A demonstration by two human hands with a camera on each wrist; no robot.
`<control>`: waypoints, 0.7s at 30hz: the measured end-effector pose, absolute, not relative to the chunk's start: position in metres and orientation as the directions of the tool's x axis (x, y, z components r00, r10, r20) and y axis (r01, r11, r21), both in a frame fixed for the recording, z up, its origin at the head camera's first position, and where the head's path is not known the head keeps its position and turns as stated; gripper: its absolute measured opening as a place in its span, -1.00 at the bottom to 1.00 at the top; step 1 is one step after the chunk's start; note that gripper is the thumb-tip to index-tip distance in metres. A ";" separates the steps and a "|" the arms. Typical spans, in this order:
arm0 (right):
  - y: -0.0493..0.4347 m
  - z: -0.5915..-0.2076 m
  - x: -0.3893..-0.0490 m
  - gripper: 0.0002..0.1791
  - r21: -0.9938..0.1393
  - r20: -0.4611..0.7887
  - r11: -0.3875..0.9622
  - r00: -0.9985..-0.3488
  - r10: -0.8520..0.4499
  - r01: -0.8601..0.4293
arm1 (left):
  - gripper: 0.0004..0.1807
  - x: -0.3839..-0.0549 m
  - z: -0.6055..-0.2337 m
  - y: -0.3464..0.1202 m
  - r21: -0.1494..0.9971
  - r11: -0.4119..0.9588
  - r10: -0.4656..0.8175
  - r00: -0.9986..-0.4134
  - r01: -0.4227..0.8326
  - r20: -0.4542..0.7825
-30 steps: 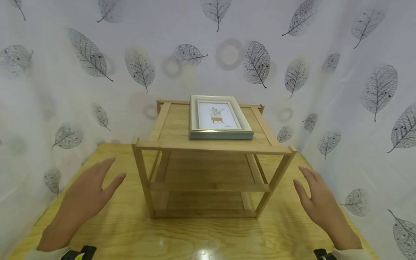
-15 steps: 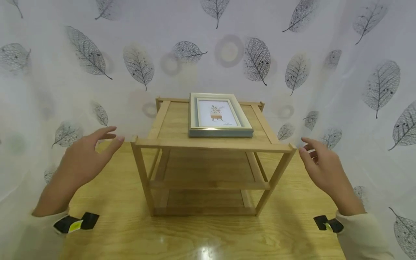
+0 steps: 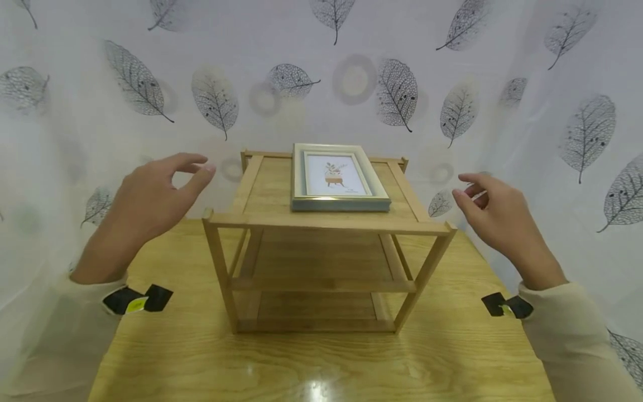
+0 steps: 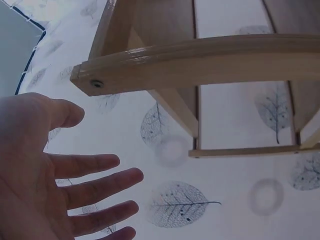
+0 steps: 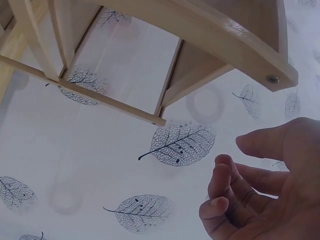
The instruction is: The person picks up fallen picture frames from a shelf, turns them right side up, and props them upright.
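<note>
We hold nothing: left hand (image 3: 150, 198) spread, right hand (image 3: 504, 220) loosely bent; bumping the shelf (image 3: 321, 223) may slide the picture frame (image 3: 337, 176).

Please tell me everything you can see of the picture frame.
The picture frame is rectangular, pale cream, with a gold-looking front edge and grey-blue side; its material is unclear. The picture inside shows leaves above an orange-brown shape on legs. The frame lies face up on top of the wooden rack; nothing else touches it.
</note>
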State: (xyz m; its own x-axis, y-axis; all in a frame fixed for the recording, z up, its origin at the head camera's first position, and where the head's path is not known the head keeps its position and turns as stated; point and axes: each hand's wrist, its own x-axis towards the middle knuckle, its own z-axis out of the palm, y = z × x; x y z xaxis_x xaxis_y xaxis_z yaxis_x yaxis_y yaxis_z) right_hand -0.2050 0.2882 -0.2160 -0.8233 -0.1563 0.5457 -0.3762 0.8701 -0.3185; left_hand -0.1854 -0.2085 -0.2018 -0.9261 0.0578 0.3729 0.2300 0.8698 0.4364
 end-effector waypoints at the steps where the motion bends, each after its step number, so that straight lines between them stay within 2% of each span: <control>1: 0.286 -0.212 -0.206 -0.52 -0.321 0.538 0.871 -0.828 -0.156 -0.372 | -0.26 -0.186 -0.198 -0.205 0.427 0.874 0.063 -0.926 0.231 0.373; 10: 0.263 -0.182 -0.215 -0.43 -0.356 0.479 0.868 -0.865 -0.150 -0.347 | -0.18 -0.196 -0.169 -0.175 0.394 0.887 0.125 -0.946 0.242 0.299; 21: 0.228 -0.163 -0.228 -0.35 -0.378 0.318 0.870 -0.927 -0.198 -0.316 | -0.23 -0.204 -0.156 -0.137 0.391 0.884 0.186 -0.959 0.258 0.212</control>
State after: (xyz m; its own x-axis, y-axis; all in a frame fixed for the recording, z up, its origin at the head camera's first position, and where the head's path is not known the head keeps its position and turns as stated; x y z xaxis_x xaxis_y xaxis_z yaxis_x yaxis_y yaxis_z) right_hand -0.2278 0.2281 -0.1629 -0.9270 -0.1982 0.3185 -0.3159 0.8702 -0.3781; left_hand -0.2038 -0.1372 -0.1556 -0.9594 0.1862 0.2118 0.2577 0.8836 0.3910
